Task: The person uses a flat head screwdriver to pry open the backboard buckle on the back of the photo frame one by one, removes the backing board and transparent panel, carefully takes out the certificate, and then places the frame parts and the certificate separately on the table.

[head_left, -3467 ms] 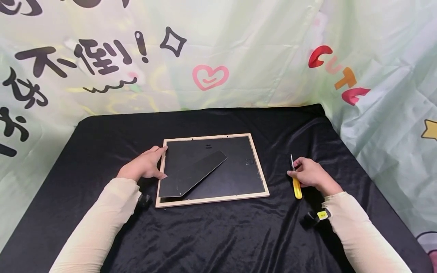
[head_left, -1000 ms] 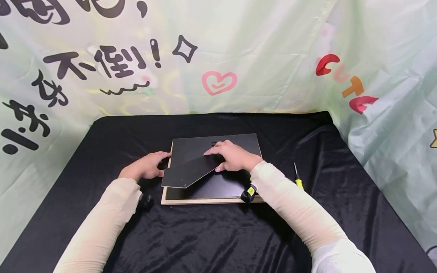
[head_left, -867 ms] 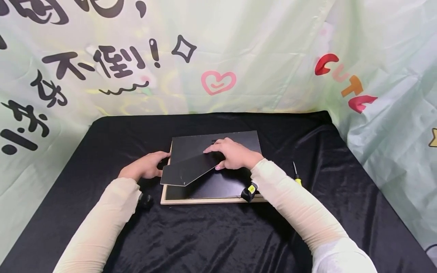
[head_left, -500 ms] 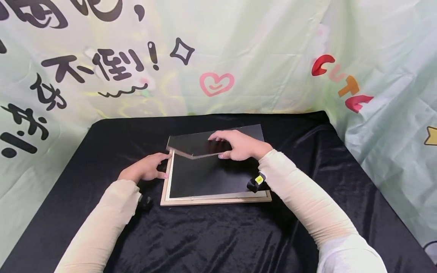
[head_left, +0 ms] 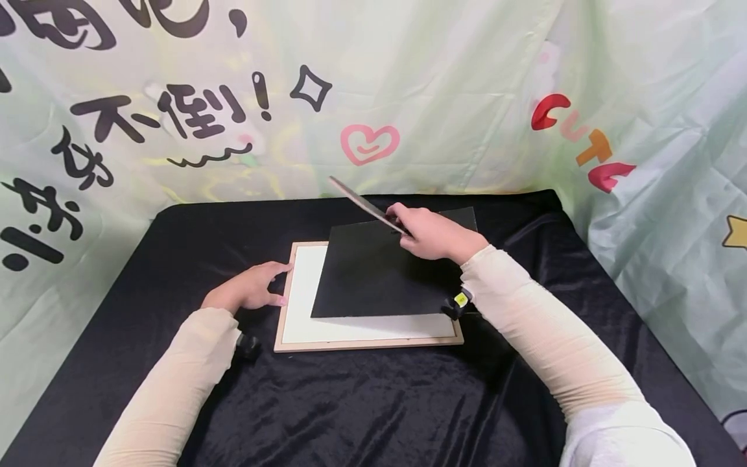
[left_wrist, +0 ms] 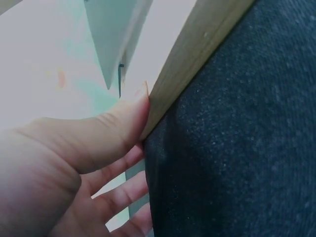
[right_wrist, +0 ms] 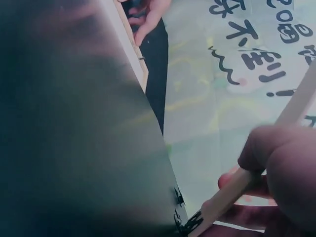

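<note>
A light wooden picture frame (head_left: 367, 346) lies face down on the black cloth, a white sheet (head_left: 303, 292) showing inside it. Above the frame, tilted and shifted right, hangs its black backing board (head_left: 379, 279). My right hand (head_left: 434, 235) pinches the board's fold-out stand leg (head_left: 363, 202), which sticks up from it; in the right wrist view, thumb and fingers close on the leg (right_wrist: 229, 195). At the left rail my left hand (head_left: 248, 285) rests its thumb and fingertips; the left wrist view shows the thumb (left_wrist: 116, 126) pressing the wooden edge (left_wrist: 190, 59), fingers fairly straight.
Black cloth (head_left: 350, 408) covers the table and lies in folds. A pale printed curtain (head_left: 443, 130) hangs behind and on the right. The yellow screwdriver seen earlier is hidden now, apparently behind the right forearm (head_left: 543, 318).
My right hand put the screwdriver down, took hold of the stand leg and lifted the backing board up and right out of the frame, uncovering the white sheet. The left hand stayed on the rail.
</note>
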`<action>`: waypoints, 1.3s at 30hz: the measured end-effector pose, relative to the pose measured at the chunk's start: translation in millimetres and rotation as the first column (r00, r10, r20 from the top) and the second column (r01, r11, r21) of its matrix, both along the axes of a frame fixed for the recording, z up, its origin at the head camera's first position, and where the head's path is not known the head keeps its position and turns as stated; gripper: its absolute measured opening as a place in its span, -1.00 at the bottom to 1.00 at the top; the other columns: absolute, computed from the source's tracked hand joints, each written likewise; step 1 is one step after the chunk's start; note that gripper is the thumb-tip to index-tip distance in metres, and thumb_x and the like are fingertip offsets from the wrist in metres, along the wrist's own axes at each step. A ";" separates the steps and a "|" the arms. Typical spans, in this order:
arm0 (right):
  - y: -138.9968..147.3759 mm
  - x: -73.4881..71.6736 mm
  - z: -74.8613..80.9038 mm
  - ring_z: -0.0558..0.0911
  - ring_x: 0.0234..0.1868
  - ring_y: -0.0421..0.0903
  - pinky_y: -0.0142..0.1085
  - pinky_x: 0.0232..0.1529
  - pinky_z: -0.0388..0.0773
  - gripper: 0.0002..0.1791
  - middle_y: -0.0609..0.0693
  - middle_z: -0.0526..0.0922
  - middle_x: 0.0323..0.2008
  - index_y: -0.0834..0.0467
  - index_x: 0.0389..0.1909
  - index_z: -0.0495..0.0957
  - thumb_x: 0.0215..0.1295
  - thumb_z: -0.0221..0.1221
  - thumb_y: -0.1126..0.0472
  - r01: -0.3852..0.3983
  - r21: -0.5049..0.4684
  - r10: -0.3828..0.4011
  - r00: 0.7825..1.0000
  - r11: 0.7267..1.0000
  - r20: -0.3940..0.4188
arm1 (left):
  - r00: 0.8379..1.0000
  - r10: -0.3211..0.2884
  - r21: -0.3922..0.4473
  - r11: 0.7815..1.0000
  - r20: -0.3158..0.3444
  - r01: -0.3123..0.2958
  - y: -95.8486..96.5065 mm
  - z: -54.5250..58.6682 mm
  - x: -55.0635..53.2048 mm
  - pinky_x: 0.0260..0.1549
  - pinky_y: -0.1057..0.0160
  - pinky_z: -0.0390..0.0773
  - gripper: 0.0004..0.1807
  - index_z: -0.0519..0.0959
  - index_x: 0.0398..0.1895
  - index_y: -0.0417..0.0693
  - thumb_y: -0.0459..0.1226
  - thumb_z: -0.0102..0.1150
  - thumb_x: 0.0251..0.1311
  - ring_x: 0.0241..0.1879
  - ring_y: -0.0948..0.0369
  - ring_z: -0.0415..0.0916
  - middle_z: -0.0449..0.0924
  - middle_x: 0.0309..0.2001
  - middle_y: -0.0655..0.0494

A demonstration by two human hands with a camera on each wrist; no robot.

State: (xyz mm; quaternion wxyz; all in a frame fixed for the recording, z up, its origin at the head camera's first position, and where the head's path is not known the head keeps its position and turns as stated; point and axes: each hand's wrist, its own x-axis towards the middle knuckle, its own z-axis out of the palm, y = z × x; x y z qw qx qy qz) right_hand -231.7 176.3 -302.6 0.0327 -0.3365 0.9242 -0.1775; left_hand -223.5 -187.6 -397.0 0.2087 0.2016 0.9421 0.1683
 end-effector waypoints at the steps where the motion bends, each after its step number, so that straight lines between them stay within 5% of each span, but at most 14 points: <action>1: 2.7 -0.7 1.0 0.56 -0.28 -0.02 -0.16 -0.21 0.50 -0.59 0.15 0.58 -0.20 0.26 0.15 0.27 0.27 -0.03 0.40 0.004 -0.001 -0.004 1.000 1.000 -0.022 | 1.000 0.003 0.000 1.000 0.001 -0.003 -0.1 -0.2 0.2 0.22 -0.13 0.28 -0.10 0.13 0.47 -0.25 -0.24 0.38 0.12 0.25 -0.22 0.32 0.15 0.39 -0.34; 6: 20.8 -5.2 2.0 0.55 -0.23 0.14 -0.02 -0.18 0.52 -0.71 0.25 0.54 -0.23 0.36 0.05 0.35 0.31 -0.02 0.42 0.058 -0.049 -0.066 0.980 0.997 -0.190 | 1.000 0.012 0.005 1.000 0.009 -0.012 -0.2 0.0 1.3 0.21 -0.14 0.29 -0.09 0.12 0.48 -0.23 -0.22 0.38 0.12 0.25 -0.22 0.31 0.14 0.39 -0.33; 10: 41.0 -8.7 -0.4 0.56 -0.01 0.24 0.10 0.00 0.47 -0.61 0.34 0.57 -0.04 0.37 0.18 0.40 0.35 0.04 0.38 0.154 -0.108 -0.178 0.949 0.982 -0.260 | 1.000 0.000 0.013 1.000 0.009 0.000 0.5 1.8 1.6 0.20 -0.13 0.30 -0.12 0.12 0.47 -0.25 -0.24 0.36 0.15 0.25 -0.22 0.31 0.13 0.39 -0.34; 15: 73.2 -13.5 -4.1 0.59 -0.04 0.29 0.14 -0.05 0.48 -0.59 0.34 0.61 -0.05 0.26 0.20 0.46 0.33 0.10 0.35 0.331 -0.142 -0.357 0.903 0.933 -0.238 | 1.000 -0.011 0.016 1.000 0.004 0.011 1.3 0.0 0.9 0.21 -0.12 0.29 -0.14 0.13 0.46 -0.27 -0.25 0.34 0.16 0.24 -0.20 0.32 0.14 0.39 -0.33; 21: 119.6 -19.3 -10.1 0.55 -0.10 0.39 0.23 -0.10 0.42 -0.70 0.40 0.59 -0.07 0.26 0.07 0.46 0.35 0.08 0.29 0.520 -0.184 -0.550 0.812 0.834 -0.197 | 1.000 -0.031 0.017 0.999 -0.003 0.031 -0.7 -2.3 0.2 0.21 -0.13 0.28 -0.14 0.13 0.47 -0.26 -0.21 0.34 0.17 0.24 -0.20 0.33 0.13 0.39 -0.34; 30: 174.2 -40.9 -25.9 0.50 -0.11 0.44 0.26 -0.10 0.39 -0.78 0.46 0.56 -0.15 0.38 -0.10 0.46 0.36 0.06 0.29 0.599 -0.358 -0.684 0.705 0.716 -0.188 | 0.999 -0.037 0.018 0.999 -0.014 0.038 -2.9 -0.6 0.0 0.21 -0.15 0.27 -0.15 0.14 0.46 -0.26 -0.22 0.33 0.18 0.23 -0.21 0.34 0.13 0.39 -0.34; 34: 192.5 -51.6 -42.4 0.49 -0.12 0.43 0.24 -0.10 0.38 -0.82 0.45 0.56 -0.21 0.38 -0.23 0.44 0.34 0.06 0.29 0.611 -0.401 -0.712 0.680 0.683 -0.177 | 0.999 -0.030 0.019 0.999 -0.013 0.030 -1.8 -1.2 0.6 0.21 -0.16 0.26 -0.16 0.15 0.45 -0.26 -0.22 0.34 0.17 0.22 -0.20 0.34 0.14 0.38 -0.35; 39: 209.2 -54.4 -56.1 0.47 -0.07 0.45 0.25 -0.03 0.37 -0.72 0.46 0.55 -0.18 0.41 -0.20 0.48 0.41 0.01 0.21 0.654 -0.387 -0.734 0.673 0.650 -0.095 | 0.999 -0.029 0.018 0.999 -0.018 0.029 -2.2 -2.1 1.5 0.21 -0.15 0.27 -0.16 0.16 0.45 -0.26 -0.22 0.34 0.17 0.22 -0.19 0.35 0.16 0.37 -0.34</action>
